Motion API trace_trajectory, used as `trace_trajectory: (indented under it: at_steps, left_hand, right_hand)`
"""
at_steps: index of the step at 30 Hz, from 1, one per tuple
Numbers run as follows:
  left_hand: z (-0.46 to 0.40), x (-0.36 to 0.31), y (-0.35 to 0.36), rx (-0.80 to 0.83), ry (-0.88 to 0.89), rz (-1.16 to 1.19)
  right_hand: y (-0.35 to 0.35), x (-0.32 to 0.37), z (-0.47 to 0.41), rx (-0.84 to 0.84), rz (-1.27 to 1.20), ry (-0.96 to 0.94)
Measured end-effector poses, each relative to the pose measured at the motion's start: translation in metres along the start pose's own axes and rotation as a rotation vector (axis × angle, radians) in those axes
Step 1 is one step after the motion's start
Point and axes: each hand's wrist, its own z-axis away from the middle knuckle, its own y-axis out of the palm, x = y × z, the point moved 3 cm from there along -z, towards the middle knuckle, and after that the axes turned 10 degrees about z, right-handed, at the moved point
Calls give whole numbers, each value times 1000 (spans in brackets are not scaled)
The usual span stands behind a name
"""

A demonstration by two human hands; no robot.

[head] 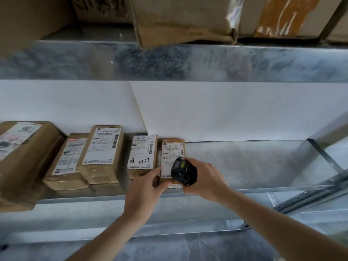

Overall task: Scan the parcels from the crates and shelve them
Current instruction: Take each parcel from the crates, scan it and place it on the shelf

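**A:** Where's the parcel sitting?

**B:** I see the small brown parcel (172, 153) lying on the metal shelf (254, 162), label up, last on the right in a row of parcels. Just left of it lies the parcel with handwritten digits (143, 152), then further left a taller labelled parcel (102, 151) resting on a flatter one (65, 162), and furthest left of it a big carton (24, 155) that sticks out past the shelf's front edge.

**B:** Right of the small parcel the shelf is bare metal up to the slotted upright (310, 194).

**A:** And the hands?

**B:** My left hand (143, 189) pinches the small parcel's near left corner, thumb and forefinger closed on its edge. My right hand (205, 178) is wrapped tight around a black handheld scanner (183, 171), held over the parcel's near right end, covering the lower part of its label; its small screen faces me.

**A:** Anything behind or above it?

**B:** White sheets (226, 110) stand behind the parcel as a backing. Above it runs another metal shelf (169, 61), carrying brown cartons (180, 17), one with orange tape (282, 14) up to the right.
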Motion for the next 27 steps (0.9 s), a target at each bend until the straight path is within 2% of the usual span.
trace_trajectory:
  at_steps: [11,17,22,27]
  left_hand:
    - [2,3,-6,11,-74,9]
    - [19,-10,-33,-34,-57,65]
    - [32,-17,-88,-88,29,43]
    - [62,-5,-190,-217,64,41]
  right_hand:
    - [-5,-3,4,-12,13,-28]
    - [-27,10,32,-35,28,-63]
    - [-54,64,42,-93,17,-100]
    - [-57,175,40,-96,17,-262]
